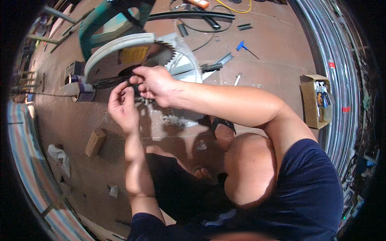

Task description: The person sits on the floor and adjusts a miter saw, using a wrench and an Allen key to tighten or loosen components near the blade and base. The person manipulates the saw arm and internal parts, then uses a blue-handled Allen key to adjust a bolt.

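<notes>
Both my hands meet just in front of a cut-off saw with a green body (86, 38), a pale curved guard (98, 60) and a toothed round blade (164, 56). My left hand (124, 105) is closed, fingertips pinched together and pointing up. Reaching across from the right, my right hand (157, 85) is closed too, its thumb and forefinger together close to the left fingertips. What either hand pinches is too small or hidden to tell. A thin dark bar (108, 83) runs behind the left fingertips; I cannot tell whether they touch it.
A blue-handled hex key (242, 45), dark profile pieces (189, 16) and cable lie on the floor beyond. Left are a tub (85, 92) and a wooden block (95, 142). An open cardboard box (309, 102) stands right, beside long metal lengths (341, 92).
</notes>
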`<state>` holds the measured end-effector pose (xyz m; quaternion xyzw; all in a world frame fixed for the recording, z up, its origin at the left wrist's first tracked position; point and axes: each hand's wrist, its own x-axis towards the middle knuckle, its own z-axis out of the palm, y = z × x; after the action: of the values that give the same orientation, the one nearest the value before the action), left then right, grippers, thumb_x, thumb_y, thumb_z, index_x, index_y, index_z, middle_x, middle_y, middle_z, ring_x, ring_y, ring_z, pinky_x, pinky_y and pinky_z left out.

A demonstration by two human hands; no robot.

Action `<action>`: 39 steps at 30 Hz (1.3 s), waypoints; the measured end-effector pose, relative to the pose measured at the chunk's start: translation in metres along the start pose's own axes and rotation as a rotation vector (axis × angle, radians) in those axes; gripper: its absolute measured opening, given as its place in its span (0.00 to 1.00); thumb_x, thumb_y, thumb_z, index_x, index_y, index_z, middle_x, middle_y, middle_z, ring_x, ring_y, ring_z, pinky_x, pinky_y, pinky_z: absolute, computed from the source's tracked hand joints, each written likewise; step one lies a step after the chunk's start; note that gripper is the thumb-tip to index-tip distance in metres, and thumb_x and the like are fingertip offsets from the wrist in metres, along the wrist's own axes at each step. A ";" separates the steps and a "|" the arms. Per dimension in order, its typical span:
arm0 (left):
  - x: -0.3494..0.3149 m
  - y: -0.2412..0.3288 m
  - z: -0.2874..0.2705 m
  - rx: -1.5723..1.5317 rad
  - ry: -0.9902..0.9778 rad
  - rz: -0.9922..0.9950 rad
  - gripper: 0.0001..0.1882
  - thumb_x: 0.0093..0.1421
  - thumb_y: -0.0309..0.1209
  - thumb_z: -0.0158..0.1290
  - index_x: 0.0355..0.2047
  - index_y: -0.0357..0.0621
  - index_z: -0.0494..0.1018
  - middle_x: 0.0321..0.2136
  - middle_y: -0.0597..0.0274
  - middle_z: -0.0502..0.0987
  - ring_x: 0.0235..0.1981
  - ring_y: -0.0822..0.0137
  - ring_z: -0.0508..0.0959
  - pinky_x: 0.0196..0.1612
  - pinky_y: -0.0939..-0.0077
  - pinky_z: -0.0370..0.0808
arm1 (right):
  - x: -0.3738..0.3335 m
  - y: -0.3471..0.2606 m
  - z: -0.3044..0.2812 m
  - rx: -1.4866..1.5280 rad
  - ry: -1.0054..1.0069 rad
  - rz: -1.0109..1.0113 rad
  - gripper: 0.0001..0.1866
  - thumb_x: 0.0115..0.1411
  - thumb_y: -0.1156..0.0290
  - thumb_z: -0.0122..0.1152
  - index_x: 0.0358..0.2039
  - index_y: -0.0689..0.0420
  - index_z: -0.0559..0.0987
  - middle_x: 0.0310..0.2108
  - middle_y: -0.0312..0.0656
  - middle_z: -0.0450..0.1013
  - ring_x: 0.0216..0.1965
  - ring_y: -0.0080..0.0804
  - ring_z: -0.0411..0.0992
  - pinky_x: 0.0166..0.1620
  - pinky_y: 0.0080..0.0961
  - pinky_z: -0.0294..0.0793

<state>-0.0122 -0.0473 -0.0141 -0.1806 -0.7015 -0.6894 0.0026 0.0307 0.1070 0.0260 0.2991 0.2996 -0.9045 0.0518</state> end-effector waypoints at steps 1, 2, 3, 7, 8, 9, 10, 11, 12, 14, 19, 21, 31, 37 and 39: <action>0.001 0.001 0.001 -0.012 0.000 -0.015 0.11 0.68 0.21 0.62 0.50 0.34 0.81 0.39 0.68 0.82 0.37 0.81 0.77 0.42 0.86 0.74 | 0.001 -0.002 -0.001 -0.006 -0.007 0.013 0.13 0.73 0.62 0.60 0.32 0.52 0.82 0.24 0.26 0.74 0.22 0.15 0.69 0.25 0.20 0.72; 0.000 0.001 0.002 0.008 0.010 0.002 0.11 0.67 0.21 0.62 0.50 0.34 0.81 0.39 0.68 0.82 0.37 0.81 0.77 0.42 0.86 0.74 | 0.002 -0.004 -0.002 -0.019 0.007 0.013 0.12 0.74 0.63 0.59 0.33 0.53 0.82 0.23 0.26 0.73 0.22 0.16 0.69 0.25 0.20 0.72; 0.000 0.002 0.002 -0.018 0.001 -0.006 0.11 0.67 0.20 0.62 0.49 0.34 0.81 0.38 0.68 0.82 0.36 0.81 0.77 0.42 0.86 0.74 | 0.003 -0.004 -0.001 -0.032 0.029 0.024 0.12 0.73 0.65 0.59 0.32 0.53 0.82 0.21 0.27 0.72 0.21 0.17 0.68 0.25 0.21 0.73; -0.001 0.004 0.004 0.029 0.006 0.005 0.11 0.66 0.20 0.63 0.48 0.36 0.82 0.34 0.72 0.80 0.32 0.84 0.73 0.38 0.88 0.71 | 0.004 -0.003 0.002 -0.025 0.031 0.028 0.13 0.74 0.68 0.57 0.30 0.53 0.80 0.21 0.27 0.70 0.20 0.17 0.67 0.25 0.22 0.73; -0.001 0.004 0.004 0.034 0.012 0.006 0.11 0.65 0.19 0.63 0.48 0.36 0.81 0.34 0.72 0.80 0.32 0.84 0.73 0.37 0.88 0.70 | 0.004 -0.001 0.003 -0.003 0.018 0.028 0.13 0.74 0.67 0.57 0.30 0.52 0.79 0.21 0.27 0.71 0.20 0.17 0.66 0.25 0.22 0.73; -0.001 0.004 0.004 0.032 0.015 0.005 0.11 0.65 0.19 0.63 0.48 0.36 0.81 0.34 0.73 0.79 0.32 0.84 0.72 0.37 0.88 0.70 | 0.004 0.000 0.003 0.010 0.018 0.028 0.13 0.75 0.67 0.56 0.29 0.51 0.79 0.22 0.27 0.71 0.20 0.16 0.66 0.25 0.22 0.73; -0.001 0.004 0.002 0.022 0.022 0.000 0.11 0.65 0.19 0.63 0.48 0.36 0.81 0.34 0.73 0.79 0.32 0.84 0.72 0.37 0.88 0.70 | 0.004 0.001 0.003 0.011 0.019 0.021 0.13 0.75 0.66 0.57 0.29 0.51 0.78 0.23 0.27 0.71 0.20 0.16 0.66 0.25 0.22 0.73; -0.001 0.003 0.002 0.012 0.027 -0.004 0.11 0.65 0.19 0.63 0.48 0.36 0.81 0.34 0.73 0.79 0.32 0.84 0.73 0.37 0.88 0.69 | 0.004 0.002 0.003 0.012 0.015 0.018 0.13 0.75 0.66 0.57 0.29 0.51 0.78 0.23 0.27 0.71 0.20 0.16 0.67 0.26 0.22 0.74; 0.000 0.003 0.001 0.002 0.034 0.001 0.11 0.65 0.19 0.63 0.48 0.36 0.81 0.34 0.73 0.79 0.32 0.84 0.73 0.37 0.89 0.69 | 0.004 0.003 0.003 0.014 0.017 0.009 0.13 0.75 0.65 0.58 0.29 0.50 0.78 0.24 0.27 0.71 0.20 0.16 0.67 0.26 0.22 0.74; 0.000 0.002 0.000 -0.012 0.034 0.004 0.11 0.65 0.19 0.63 0.48 0.36 0.81 0.34 0.72 0.80 0.32 0.84 0.73 0.36 0.89 0.69 | 0.005 0.004 0.004 -0.004 0.026 -0.013 0.13 0.74 0.64 0.60 0.29 0.50 0.78 0.24 0.27 0.72 0.21 0.15 0.67 0.25 0.21 0.74; 0.000 0.000 0.000 0.022 0.030 0.016 0.11 0.65 0.18 0.62 0.48 0.36 0.81 0.34 0.72 0.80 0.31 0.84 0.73 0.36 0.89 0.69 | 0.005 0.002 0.010 -0.072 0.086 -0.043 0.12 0.71 0.64 0.66 0.29 0.51 0.79 0.24 0.27 0.72 0.21 0.15 0.68 0.24 0.21 0.73; 0.001 0.000 0.000 0.022 0.036 0.002 0.11 0.65 0.18 0.62 0.48 0.36 0.81 0.34 0.71 0.80 0.31 0.85 0.73 0.36 0.89 0.70 | 0.002 0.001 0.010 -0.048 0.083 -0.019 0.11 0.70 0.65 0.67 0.29 0.51 0.79 0.24 0.27 0.72 0.21 0.15 0.68 0.23 0.21 0.73; 0.008 -0.011 0.009 0.157 0.187 0.177 0.21 0.62 0.17 0.65 0.54 0.37 0.74 0.41 0.68 0.75 0.37 0.79 0.73 0.42 0.84 0.74 | 0.006 -0.002 -0.004 0.072 -0.013 0.064 0.10 0.74 0.68 0.55 0.36 0.53 0.82 0.25 0.28 0.75 0.22 0.16 0.68 0.27 0.20 0.72; 0.008 -0.013 0.014 0.246 0.302 0.199 0.31 0.50 0.22 0.70 0.54 0.42 0.72 0.50 0.58 0.69 0.48 0.65 0.71 0.52 0.69 0.72 | 0.005 0.002 0.001 0.096 -0.018 0.019 0.09 0.72 0.71 0.57 0.32 0.56 0.79 0.22 0.31 0.69 0.22 0.19 0.67 0.27 0.23 0.76; 0.009 -0.012 0.011 0.297 0.286 0.228 0.31 0.50 0.23 0.70 0.54 0.42 0.72 0.50 0.57 0.69 0.48 0.64 0.72 0.51 0.68 0.73 | 0.004 0.001 0.004 0.083 0.006 0.014 0.09 0.72 0.70 0.57 0.33 0.57 0.77 0.22 0.32 0.68 0.22 0.20 0.67 0.29 0.24 0.78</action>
<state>-0.0204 -0.0340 -0.0239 -0.1566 -0.7628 -0.5925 0.2064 0.0258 0.1037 0.0258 0.3057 0.2601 -0.9148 0.0446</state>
